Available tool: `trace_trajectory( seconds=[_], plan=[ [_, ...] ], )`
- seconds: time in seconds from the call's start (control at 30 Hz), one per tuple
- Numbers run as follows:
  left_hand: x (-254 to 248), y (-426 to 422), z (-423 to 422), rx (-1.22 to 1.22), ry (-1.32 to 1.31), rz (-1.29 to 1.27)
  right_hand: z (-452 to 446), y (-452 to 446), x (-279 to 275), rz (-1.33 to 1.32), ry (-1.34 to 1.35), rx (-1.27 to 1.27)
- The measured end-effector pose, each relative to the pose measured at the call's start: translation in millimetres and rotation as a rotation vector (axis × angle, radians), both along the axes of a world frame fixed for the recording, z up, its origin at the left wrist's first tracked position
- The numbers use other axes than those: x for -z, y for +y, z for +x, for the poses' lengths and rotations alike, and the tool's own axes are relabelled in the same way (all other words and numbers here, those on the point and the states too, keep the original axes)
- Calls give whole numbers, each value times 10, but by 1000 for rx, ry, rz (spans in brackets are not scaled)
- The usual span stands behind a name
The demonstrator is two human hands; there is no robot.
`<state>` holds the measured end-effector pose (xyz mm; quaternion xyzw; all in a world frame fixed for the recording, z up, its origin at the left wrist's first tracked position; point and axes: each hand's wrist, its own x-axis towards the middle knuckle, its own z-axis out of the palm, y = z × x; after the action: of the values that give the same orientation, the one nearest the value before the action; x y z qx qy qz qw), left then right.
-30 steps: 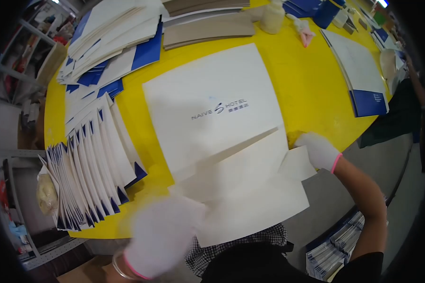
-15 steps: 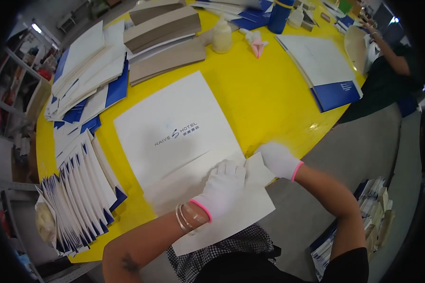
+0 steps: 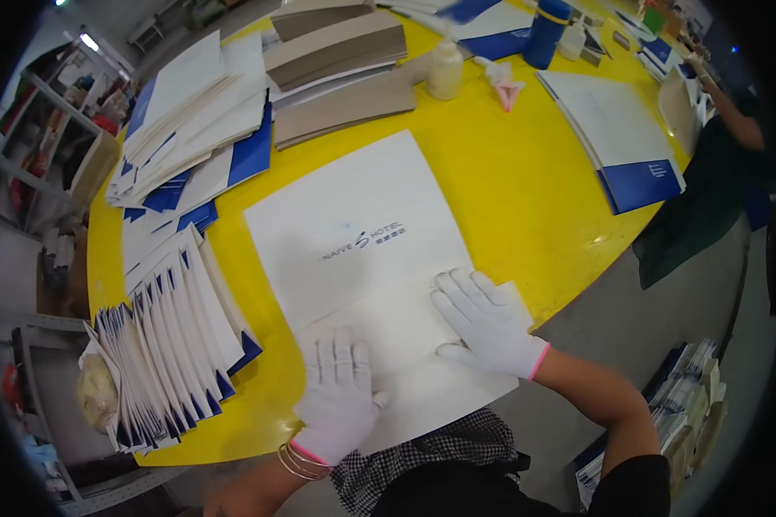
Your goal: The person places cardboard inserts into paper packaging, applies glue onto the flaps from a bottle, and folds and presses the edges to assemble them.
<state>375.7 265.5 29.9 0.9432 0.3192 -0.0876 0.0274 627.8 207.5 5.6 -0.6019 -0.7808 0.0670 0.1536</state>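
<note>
A white paper bag printed "NAIVE HOTEL" lies flat at the table's near edge, its lower part reaching toward my lap. On its lower left part rests my left hand, in a white glove with a pink cuff, palm down and fingers stretched out. My right hand, gloved the same way, lies with spread fingers on the bag's lower right part. Neither hand grips anything. The paper beneath both palms is hidden.
White-and-blue folded bags stand in a row at left, with a pile of bags behind. Brown card strips, a squeeze bottle, a blue cylinder and more bags lie farther back. Another person's arm is at far right.
My right hand has come from the bag's right edge onto its surface, and the raised flap there now lies flatter. My left hand has slid left across the paper. The view has shifted slightly.
</note>
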Motion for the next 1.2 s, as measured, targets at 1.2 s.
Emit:
trace_trajectory(
  seconds=[1.2],
  plan=[
    [322, 420, -335, 168, -469, -91, 801, 3333, -750, -20, 51, 92]
  ],
)
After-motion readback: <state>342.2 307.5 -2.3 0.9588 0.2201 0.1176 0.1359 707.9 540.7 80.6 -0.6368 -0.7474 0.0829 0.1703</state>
